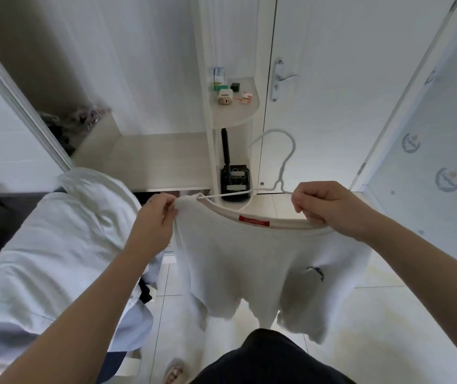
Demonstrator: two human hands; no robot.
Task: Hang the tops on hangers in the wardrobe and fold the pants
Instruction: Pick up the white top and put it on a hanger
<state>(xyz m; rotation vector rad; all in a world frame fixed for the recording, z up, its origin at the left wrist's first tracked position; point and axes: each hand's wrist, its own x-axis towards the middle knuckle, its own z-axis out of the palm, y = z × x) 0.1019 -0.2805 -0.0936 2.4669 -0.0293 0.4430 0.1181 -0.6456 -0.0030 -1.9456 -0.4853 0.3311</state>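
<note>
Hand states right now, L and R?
Left hand: pinches the white top by its collar.
Right hand: grips the collar's other side, at the white hanger.

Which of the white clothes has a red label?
The T-shirt held on the hanger, label inside its collar; the pile beside it shows none.

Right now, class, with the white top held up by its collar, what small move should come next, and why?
Probably ease the collar over the hanger's right arm. The left hand pinches the white top where the hanger's left tip sits inside the collar; the right hand grips the collar's other side, with that arm apparently outside it.
</note>
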